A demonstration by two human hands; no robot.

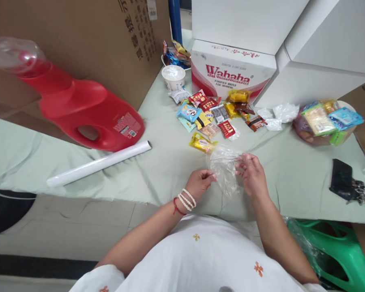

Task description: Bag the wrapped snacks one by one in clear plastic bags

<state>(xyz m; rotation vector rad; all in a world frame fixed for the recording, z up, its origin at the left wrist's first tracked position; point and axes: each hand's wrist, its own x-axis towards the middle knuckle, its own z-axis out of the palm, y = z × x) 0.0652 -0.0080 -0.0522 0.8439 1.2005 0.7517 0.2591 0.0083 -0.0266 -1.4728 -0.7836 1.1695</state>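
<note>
Both my hands hold a clear plastic bag (224,167) above the pale green cloth. My left hand (200,182), with bead bracelets and a red string at the wrist, pinches the bag's left edge. My right hand (252,173) pinches its right edge. Just beyond the bag lies a yellow snack packet (201,142). Farther back a heap of small wrapped snacks (214,113) is spread over the cloth.
A red detergent jug (88,109) lies on its side at left, with a white roll (99,163) in front. A paper cup (173,77) and Wahaha box (228,73) stand behind. At right are a bowl of snacks (322,121), a black phone with keys (343,180) and a green stool (331,247).
</note>
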